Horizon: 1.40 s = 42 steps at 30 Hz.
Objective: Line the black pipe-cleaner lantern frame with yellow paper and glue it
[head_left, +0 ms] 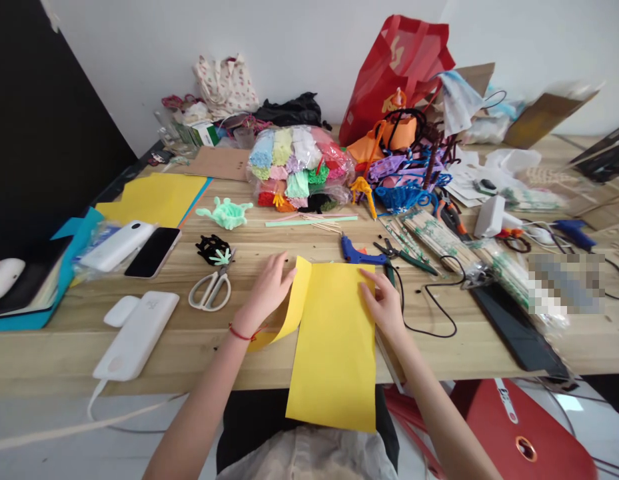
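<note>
A yellow paper sheet (336,333) lies in front of me, its lower end hanging past the table's front edge over my lap. Along its left side, a narrower yellow flap (292,308) stands up and curls toward my left wrist. My left hand (267,288), with a red string on the wrist, is at this flap, thumb and fingers apart, the thumb close against the paper. On the sheet's upper right edge, my right hand (383,301) has its thumb and forefinger over the paper, holding it. Just beyond the sheet lies a blue glue gun (356,252).
Scissors (212,290), a white power bank (136,337) and a phone (153,252) lie left. Pliers (409,259) and a black cable (432,300) lie right. Behind are bagged pipe cleaners (299,167) and a red bag (396,73). A red stool (534,427) stands below right.
</note>
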Available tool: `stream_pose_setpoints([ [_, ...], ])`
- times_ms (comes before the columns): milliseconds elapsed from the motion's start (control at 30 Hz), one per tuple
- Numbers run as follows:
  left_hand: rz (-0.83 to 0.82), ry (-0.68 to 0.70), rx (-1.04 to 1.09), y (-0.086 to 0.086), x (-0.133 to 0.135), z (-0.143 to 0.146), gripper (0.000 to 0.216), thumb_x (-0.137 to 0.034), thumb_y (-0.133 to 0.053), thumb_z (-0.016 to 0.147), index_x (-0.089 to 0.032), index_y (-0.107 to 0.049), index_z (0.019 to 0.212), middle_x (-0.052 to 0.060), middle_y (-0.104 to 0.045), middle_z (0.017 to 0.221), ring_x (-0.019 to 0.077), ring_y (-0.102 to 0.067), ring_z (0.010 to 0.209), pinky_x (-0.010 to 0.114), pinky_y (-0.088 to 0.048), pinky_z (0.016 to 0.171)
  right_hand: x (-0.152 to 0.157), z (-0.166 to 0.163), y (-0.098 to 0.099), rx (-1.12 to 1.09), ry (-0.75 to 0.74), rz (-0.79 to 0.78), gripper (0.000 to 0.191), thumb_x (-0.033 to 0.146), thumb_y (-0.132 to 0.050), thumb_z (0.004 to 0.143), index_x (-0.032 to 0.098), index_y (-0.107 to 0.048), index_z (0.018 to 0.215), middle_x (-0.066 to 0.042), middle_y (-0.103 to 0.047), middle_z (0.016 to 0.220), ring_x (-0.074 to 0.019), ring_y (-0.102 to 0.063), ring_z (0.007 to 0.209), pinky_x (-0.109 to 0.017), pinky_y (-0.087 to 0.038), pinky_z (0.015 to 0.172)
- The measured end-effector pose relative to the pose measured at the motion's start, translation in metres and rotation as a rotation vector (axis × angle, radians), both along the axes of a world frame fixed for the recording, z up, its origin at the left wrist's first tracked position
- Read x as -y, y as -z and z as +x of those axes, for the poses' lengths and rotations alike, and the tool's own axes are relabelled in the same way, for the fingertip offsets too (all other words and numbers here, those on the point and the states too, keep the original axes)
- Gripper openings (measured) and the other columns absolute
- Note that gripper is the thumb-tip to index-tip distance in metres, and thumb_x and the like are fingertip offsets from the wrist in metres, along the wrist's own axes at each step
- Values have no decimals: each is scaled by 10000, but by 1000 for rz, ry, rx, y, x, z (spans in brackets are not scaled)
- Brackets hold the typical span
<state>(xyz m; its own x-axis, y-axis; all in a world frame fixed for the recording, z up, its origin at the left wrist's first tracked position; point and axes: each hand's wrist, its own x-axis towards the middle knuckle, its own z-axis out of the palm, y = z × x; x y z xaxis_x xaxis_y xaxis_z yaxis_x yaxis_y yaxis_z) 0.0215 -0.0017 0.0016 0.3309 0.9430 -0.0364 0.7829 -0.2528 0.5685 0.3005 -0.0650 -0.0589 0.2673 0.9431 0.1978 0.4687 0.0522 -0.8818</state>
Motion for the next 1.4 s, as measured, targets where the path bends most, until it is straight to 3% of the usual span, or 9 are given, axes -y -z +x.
stream_pose_setpoints([
  [100,-155,-55,83,-10,27,-18,583,-522,-336,1024,-181,-359,1496,147,-659,1288,246,-693,1078,390,-550,910,-2,-2,-3,-44,60,43,407,402,-576,906,185,-705,1226,-111,-684,1070,-131,-526,604,-275,-378,494],
  [233,-276,15,139,-12,63,-30,481,-525,-650,846,-244,-622,1236,64,-751,1101,247,-718,990,332,-561,842,-9,-6,-5,-104,113,65,416,431,-584,903,182,-707,1213,-137,-715,1132,-214,-653,830,-302,-493,610],
  [367,-250,-69,119,-8,72,-33,269,-433,-475,926,-218,-637,929,83,-749,961,277,-706,928,393,-538,840,-17,-10,-8,-145,106,47,449,470,-612,882,189,-715,1217,-123,-749,998,-229,-661,779,-316,-509,587],
  [500,-243,-131,136,-8,74,-38,364,-455,-301,998,-210,-560,1072,88,-749,1017,232,-728,907,330,-564,763,-22,-13,-7,-173,64,24,462,501,-637,864,199,-725,1203,-121,-755,977,-212,-648,710,-313,-512,559],
  [667,-198,-118,16,-17,76,-46,444,-524,-401,988,-162,-572,1178,85,-751,843,274,-736,762,385,-585,670,-25,-10,-3,-170,-36,-31,430,488,-698,813,205,-750,1133,-118,-750,1049,-164,-614,607,-308,-509,544],
  [800,27,-63,-96,-18,48,-34,360,-307,-359,1006,-132,-603,1205,202,-672,1243,354,-631,1205,561,-481,1030,-32,-5,0,-153,-89,-71,437,463,-690,820,177,-738,1148,-108,-772,939,-198,-656,661,-341,-550,623],
  [900,120,123,-118,-4,18,-17,406,-173,-401,966,-176,-580,1330,96,-518,1523,275,-329,1512,475,-249,1257,-39,0,0,-130,-126,-84,404,457,-682,821,180,-749,1106,-115,-778,1047,-223,-706,782,-362,-575,730],
  [1133,184,247,-192,52,-7,0,625,-419,-344,1031,-65,-337,1547,183,-297,1646,292,-248,1550,508,-202,1279,-35,1,-3,27,-128,-97,339,445,-643,851,162,-785,970,-121,-797,946,-225,-686,712,-369,-548,709],
  [1400,235,237,-232,61,-3,-1,696,-508,-278,1042,-59,-281,1574,187,-252,1660,287,-195,1565,499,-186,1285,-21,-10,-4,142,-110,-57,310,387,-551,892,188,-778,964,-118,-798,971,-250,-707,770,-394,-556,775],
])
